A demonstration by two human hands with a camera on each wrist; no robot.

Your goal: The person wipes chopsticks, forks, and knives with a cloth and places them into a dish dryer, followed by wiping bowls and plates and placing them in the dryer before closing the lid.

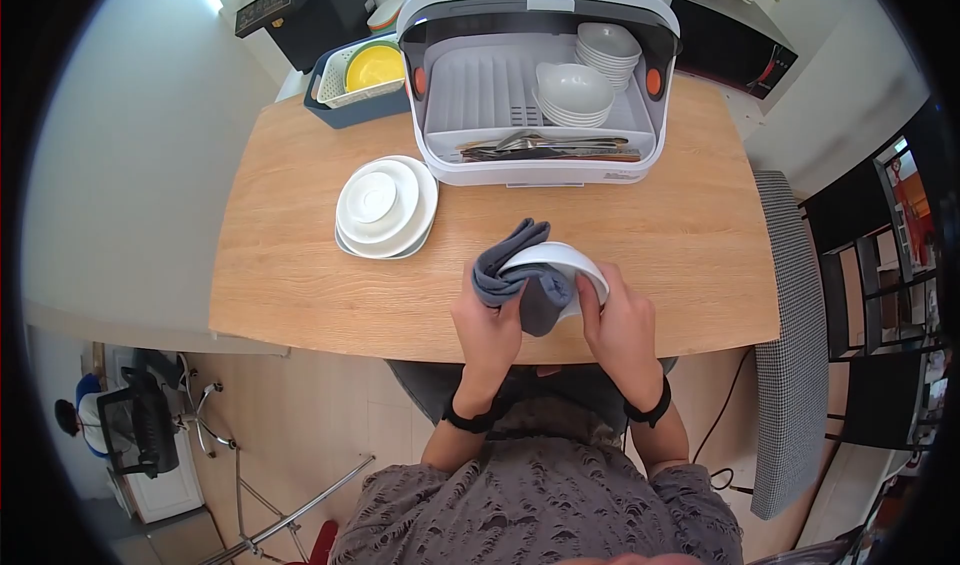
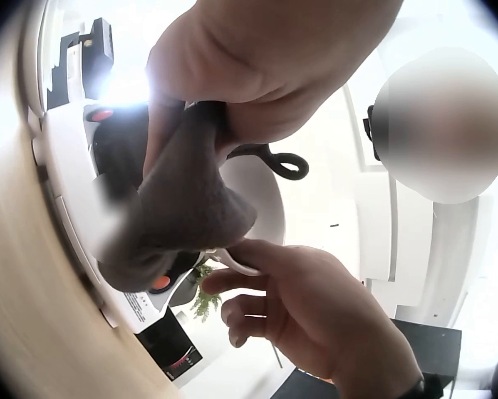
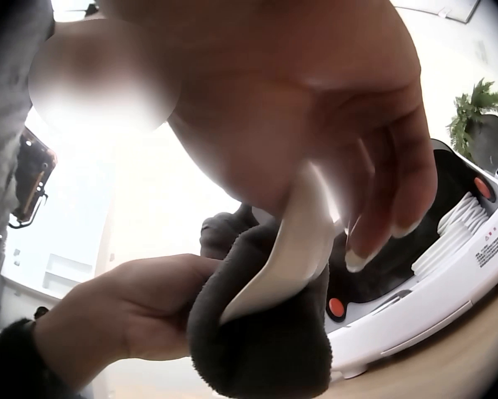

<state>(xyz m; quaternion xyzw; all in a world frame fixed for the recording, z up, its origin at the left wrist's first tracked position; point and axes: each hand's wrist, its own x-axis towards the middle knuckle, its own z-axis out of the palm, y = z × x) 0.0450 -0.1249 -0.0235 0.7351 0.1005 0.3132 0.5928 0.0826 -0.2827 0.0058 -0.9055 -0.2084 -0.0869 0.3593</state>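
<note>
A shallow white dish [image 1: 568,255] is held up between both hands over the front of the table, its rim tilted. My left hand [image 1: 485,327] grips a grey-blue cloth [image 1: 500,265] that wraps over the dish's left edge and fills its inner side. In the right wrist view the cloth [image 3: 257,332] covers both faces of the lower part of the dish [image 3: 294,249]. My right hand [image 1: 622,330] pinches the opposite rim, thumb on the inside. The left wrist view shows the cloth [image 2: 186,195] hiding much of the dish.
A stack of white plates [image 1: 372,200] stands left on the table [image 1: 300,295]. Behind is an open white dish cabinet [image 1: 545,173] with stacked bowls [image 1: 575,95] and cutlery [image 1: 550,149]. A blue bin [image 1: 355,113] beside it contains a white basket and a yellow bowl [image 1: 375,68].
</note>
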